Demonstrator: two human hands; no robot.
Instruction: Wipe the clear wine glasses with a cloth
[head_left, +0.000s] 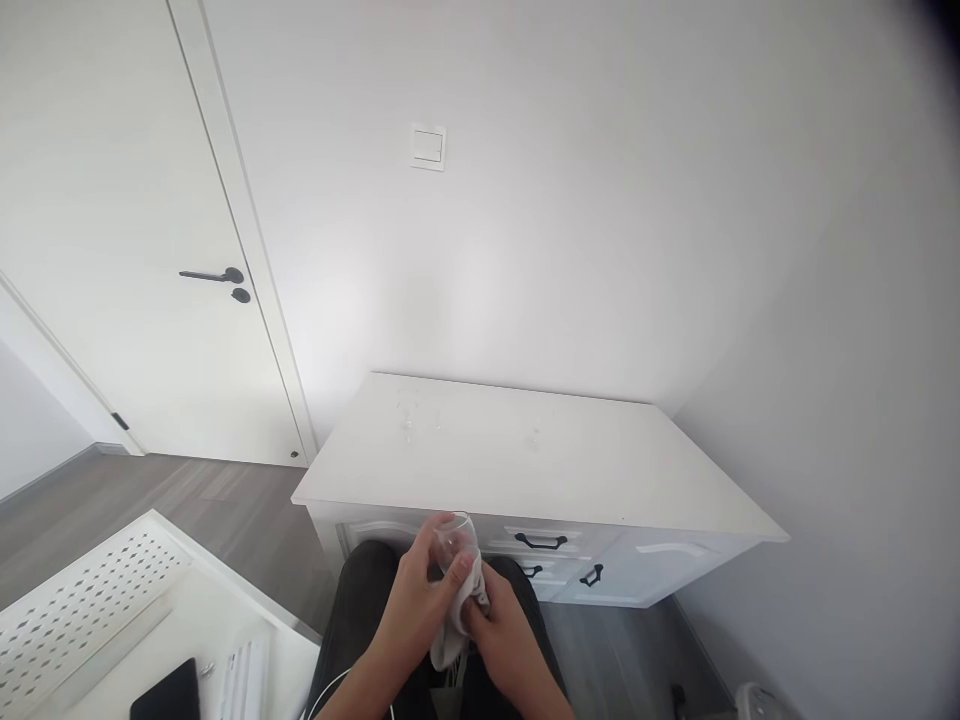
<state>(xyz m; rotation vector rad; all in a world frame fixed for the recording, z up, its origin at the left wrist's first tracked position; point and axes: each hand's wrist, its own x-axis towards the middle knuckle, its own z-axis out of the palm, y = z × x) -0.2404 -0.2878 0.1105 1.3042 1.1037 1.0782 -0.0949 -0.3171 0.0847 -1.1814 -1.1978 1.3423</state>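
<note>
A clear drinking glass (454,540) is held over my lap, its rim tipped up toward the cabinet. My left hand (421,592) is closed round its side, thumb toward the near end. My right hand (496,622) is closed on a pale cloth (448,648) pressed against the glass's lower part. Part of the cloth hangs down between my knees. The cloth and fingers hide the glass's near end. Both hands are just in front of a white cabinet (600,480).
Faint clear glass-like objects (408,425) stand on the cabinet top's left, another (533,438) near its middle. A white surface with a perforated panel (90,590) at lower left bears a black flat device (169,692). A white cable (330,688) crosses my left thigh. Behind stands a door (127,230).
</note>
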